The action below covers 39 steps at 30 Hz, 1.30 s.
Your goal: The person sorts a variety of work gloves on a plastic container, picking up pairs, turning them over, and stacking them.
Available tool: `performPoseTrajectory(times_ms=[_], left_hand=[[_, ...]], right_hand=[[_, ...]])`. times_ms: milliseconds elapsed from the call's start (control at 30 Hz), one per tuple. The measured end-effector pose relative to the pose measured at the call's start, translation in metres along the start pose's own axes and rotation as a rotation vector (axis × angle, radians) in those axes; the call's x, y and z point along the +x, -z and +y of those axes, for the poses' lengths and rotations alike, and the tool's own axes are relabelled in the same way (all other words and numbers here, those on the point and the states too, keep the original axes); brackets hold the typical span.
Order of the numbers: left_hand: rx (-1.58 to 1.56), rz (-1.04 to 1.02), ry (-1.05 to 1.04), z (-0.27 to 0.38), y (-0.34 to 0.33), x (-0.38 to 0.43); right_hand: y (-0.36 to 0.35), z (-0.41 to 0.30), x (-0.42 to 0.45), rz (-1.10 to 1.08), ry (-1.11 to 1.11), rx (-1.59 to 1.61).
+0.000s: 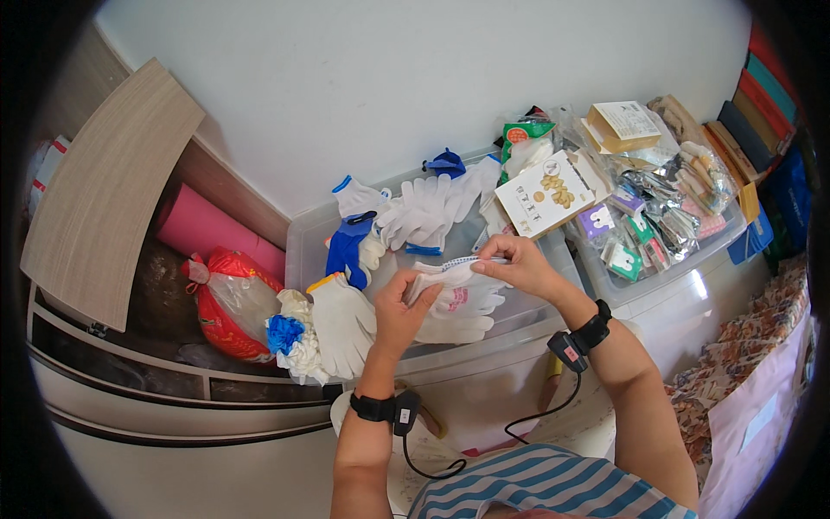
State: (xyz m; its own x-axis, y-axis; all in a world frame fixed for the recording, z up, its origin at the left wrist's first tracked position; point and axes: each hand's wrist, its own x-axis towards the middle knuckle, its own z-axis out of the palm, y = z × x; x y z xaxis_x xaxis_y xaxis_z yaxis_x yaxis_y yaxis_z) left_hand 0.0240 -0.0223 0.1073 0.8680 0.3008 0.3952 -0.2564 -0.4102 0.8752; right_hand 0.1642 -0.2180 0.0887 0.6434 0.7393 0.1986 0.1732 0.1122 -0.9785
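Note:
Between my two hands is a bundle of white knit work gloves point(463, 297) with pink printing and a blue-dotted patch at the upper edge. My left hand point(405, 305) pinches its left end, thumb in front. At the upper right edge, my right hand point(517, 265) grips the fabric between thumb and fingers. Below the bundle lies a clear plastic bin lid or tray point(532, 311). Cream gloves with a yellow cuff point(342, 318) rest left of my left hand. Farther back are white gloves with blue cuffs point(425, 211) and a blue glove point(347, 253).
A white carton point(546, 194) leans by the right-hand clear bin point(681, 269), which holds small packets and bags. At left stand an open cabinet door point(113, 188), a pink roll point(217, 224) and a red bag point(237, 305). Books point(755, 117) are stacked far right.

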Motion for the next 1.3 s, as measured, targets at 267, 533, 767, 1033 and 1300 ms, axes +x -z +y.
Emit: performPoseTrajectory(times_ms=[267, 533, 767, 1033, 1300], left_hand=[[-0.086, 0.145, -0.072, -0.006, -0.005, -0.004], [0.030, 0.144, -0.048, -0.001, 0.009, -0.005], [-0.073, 0.154, 0.010, 0.002, 0.015, -0.011], [-0.074, 0.060, 0.281, -0.022, 0.027, -0.029], [0.427, -0.045, 0.332, -0.063, 0.040, -0.046]], right_hand=[[-0.012, 0.009, 0.004, 0.027, 0.048, 0.013], [-0.004, 0.006, 0.007, -0.162, -0.124, 0.041], [-0.011, 0.007, 0.008, -0.060, -0.121, 0.201], [-0.018, 0.027, 0.013, -0.135, -0.259, -0.020], [-0.040, 0.063, 0.020, -0.126, -0.366, -0.193]])
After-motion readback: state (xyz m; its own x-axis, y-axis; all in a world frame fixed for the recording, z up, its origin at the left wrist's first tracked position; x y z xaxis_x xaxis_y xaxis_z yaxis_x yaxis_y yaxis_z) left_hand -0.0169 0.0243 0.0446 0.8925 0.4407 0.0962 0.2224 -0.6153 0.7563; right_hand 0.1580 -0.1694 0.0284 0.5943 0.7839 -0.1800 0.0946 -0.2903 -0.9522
